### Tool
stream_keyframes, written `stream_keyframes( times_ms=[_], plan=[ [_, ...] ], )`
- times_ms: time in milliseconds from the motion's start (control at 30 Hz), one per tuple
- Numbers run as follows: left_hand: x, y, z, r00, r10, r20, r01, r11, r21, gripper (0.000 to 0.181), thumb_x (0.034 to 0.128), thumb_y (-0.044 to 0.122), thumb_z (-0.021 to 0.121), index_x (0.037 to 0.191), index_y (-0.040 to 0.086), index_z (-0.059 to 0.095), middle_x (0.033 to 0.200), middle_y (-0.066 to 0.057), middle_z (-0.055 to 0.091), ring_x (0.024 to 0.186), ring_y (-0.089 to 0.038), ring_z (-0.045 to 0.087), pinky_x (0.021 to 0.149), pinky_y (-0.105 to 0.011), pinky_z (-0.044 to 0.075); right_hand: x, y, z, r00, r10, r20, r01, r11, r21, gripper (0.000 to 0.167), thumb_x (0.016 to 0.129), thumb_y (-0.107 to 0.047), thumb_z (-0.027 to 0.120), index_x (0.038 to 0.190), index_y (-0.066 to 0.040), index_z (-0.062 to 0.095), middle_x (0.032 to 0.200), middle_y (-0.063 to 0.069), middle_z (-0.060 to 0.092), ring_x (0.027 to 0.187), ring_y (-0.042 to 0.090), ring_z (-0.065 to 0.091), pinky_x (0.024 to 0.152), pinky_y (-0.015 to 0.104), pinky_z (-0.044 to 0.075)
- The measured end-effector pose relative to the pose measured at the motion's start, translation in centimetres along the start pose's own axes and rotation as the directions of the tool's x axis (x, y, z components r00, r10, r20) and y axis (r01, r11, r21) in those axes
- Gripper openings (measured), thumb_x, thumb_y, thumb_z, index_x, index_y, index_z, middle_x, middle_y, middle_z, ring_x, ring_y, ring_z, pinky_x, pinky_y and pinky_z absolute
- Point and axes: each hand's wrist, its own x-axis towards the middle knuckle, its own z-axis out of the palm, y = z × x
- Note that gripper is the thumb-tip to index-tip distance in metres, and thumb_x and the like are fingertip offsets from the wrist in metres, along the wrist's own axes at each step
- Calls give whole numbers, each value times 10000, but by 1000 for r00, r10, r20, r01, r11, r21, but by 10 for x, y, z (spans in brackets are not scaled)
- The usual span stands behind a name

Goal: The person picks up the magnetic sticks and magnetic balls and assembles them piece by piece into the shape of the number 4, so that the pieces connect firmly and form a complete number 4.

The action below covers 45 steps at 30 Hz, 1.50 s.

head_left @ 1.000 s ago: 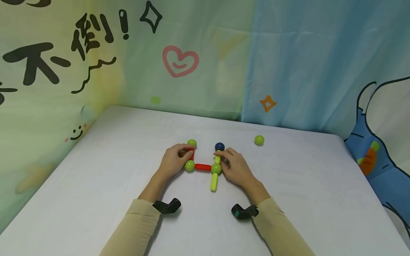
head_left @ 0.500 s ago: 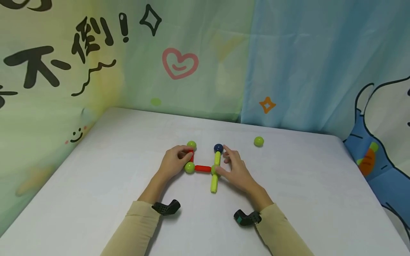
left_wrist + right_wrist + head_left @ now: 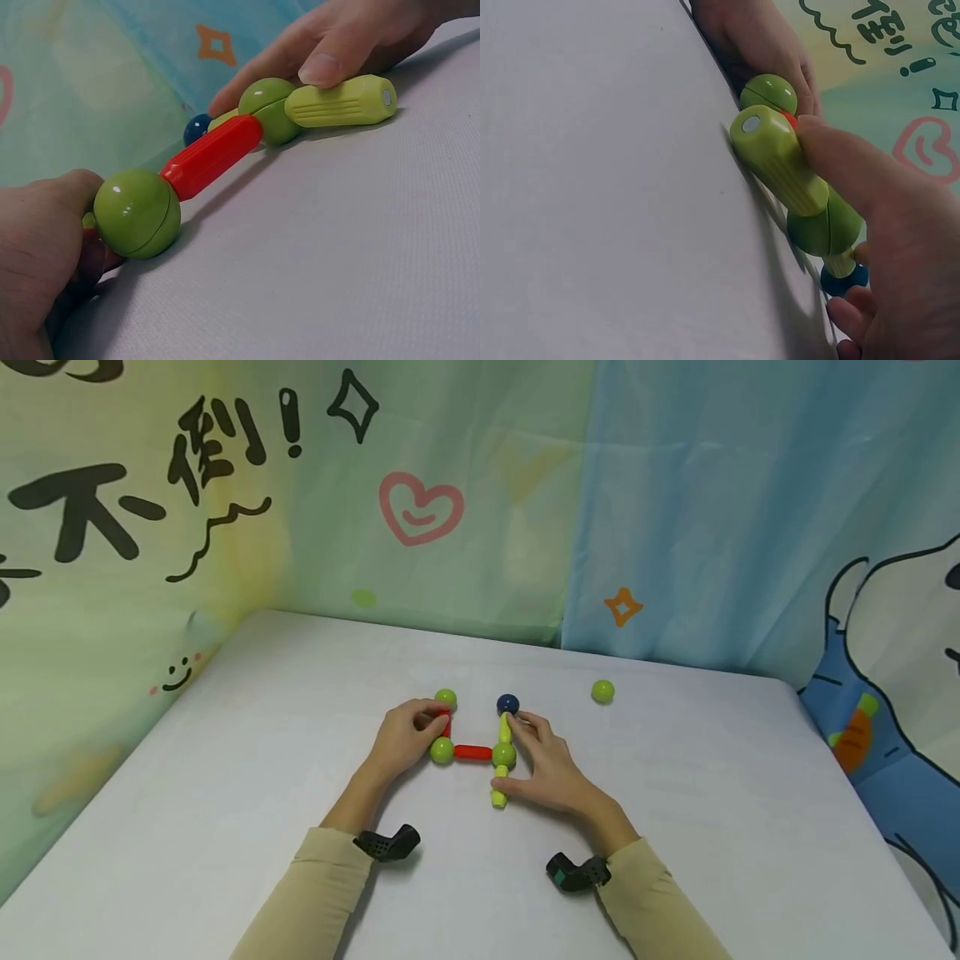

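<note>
In the head view, magnetic sticks and balls are joined on the table. My left hand (image 3: 408,732) pinches a red stick (image 3: 447,723) between two green balls, the far one (image 3: 446,697) and the near one (image 3: 442,751). Another red stick (image 3: 472,752) runs right to a green ball (image 3: 504,755). From that ball a yellow-green stick (image 3: 505,727) reaches a dark blue ball (image 3: 507,704); another yellow-green stick (image 3: 343,102) points toward me. My right hand (image 3: 551,768) is spread along their right side, thumb touching the near stick, fingertips by the far stick.
A loose green ball (image 3: 603,692) lies apart at the back right of the white table (image 3: 712,793). Printed curtains (image 3: 480,510) stand behind the table and along its left. Black wrist cameras (image 3: 577,872) sit on both forearms.
My right hand first let go of the far yellow-green stick and spread its fingers; its thumb has since moved down onto the near stick. My left hand keeps its hold on the red stick.
</note>
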Motion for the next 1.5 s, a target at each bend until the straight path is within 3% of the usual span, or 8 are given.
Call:
stream_keyframes(
  times_ms=[600, 733, 800, 900, 967, 1067, 1333, 1500],
  plan=[
    [-1, -5, -4, 1000, -8, -11, 8, 1000, -18, 249, 913, 253, 629, 1135, 152, 680, 1047, -30, 661, 833, -169, 580, 742, -288, 471, 8, 5, -3, 998, -53, 31, 51, 997, 58, 919, 797, -538, 686, 1522, -227, 214, 1523, 48, 262, 1416, 263, 263, 1095, 550, 232],
    [-2, -5, -2, 1000, -8, -8, 8, 1000, -26, 252, 915, 256, 628, 1138, 151, 677, 1050, -32, 662, 836, -165, 587, 742, -285, 472, 10, 20, -14, 991, -37, -128, 63, 977, 202, 711, 886, -408, 645, 1479, -175, 330, 1419, 98, 388, 1290, 297, 437, 1033, 528, 364],
    [-3, -4, -1, 1000, -6, -9, 6, 1000, -26, 250, 914, 255, 628, 1136, 152, 678, 1050, -31, 662, 835, -161, 589, 740, -283, 472, 12, 34, -22, 950, -21, -312, 102, 964, 246, 575, 905, -290, 648, 1407, -105, 437, 1317, 144, 460, 1165, 317, 523, 957, 497, 432],
    [-3, -2, 1, 1000, -1, -14, 0, 1000, -25, 247, 913, 247, 629, 1134, 150, 680, 1052, -31, 663, 829, -156, 593, 739, -283, 473, 14, 57, -34, 834, 63, -548, 83, 968, 238, 440, 893, -176, 661, 1295, -45, 540, 1206, 183, 487, 1042, 336, 541, 883, 465, 444],
    [-3, -1, 2, 1000, 2, -13, -2, 1000, -24, 247, 912, 249, 631, 1133, 153, 682, 1055, -27, 662, 829, -151, 594, 740, -281, 474, 14, 73, -39, 769, 139, -624, 13, 972, 233, 415, 881, -156, 671, 1267, -46, 565, 1189, 186, 467, 1038, 333, 520, 881, 455, 427],
    [-2, 2, 2, 1000, 12, 0, -12, 1000, -25, 255, 912, 255, 630, 1141, 154, 679, 1068, -25, 661, 837, -152, 598, 749, -282, 479, 15, 91, -44, 728, 229, -646, -105, 969, 225, 420, 879, -158, 671, 1276, -66, 567, 1237, 167, 440, 1114, 319, 487, 937, 456, 409],
    [1, 2, 0, 1000, 18, -12, -18, 1000, -8, 249, 911, 250, 631, 1140, 165, 678, 1046, -15, 662, 830, -149, 592, 742, -285, 473, 19, 101, -45, 822, 144, -551, -107, 989, 100, 494, 919, -116, 606, 1386, -38, 466, 1443, 165, 364, 1357, 363, 341, 1100, 522, 281],
    [0, -3, 3, 1000, 6, -3, -6, 1000, -8, 257, 914, 259, 628, 1150, 172, 674, 1046, -14, 659, 840, -153, 586, 750, -286, 470, 19, 101, -40, 814, 152, -561, -120, 988, 93, 433, 897, -87, 629, 1316, -34, 534, 1348, 163, 442, 1292, 355, 413, 1079, 502, 320]
  ],
)
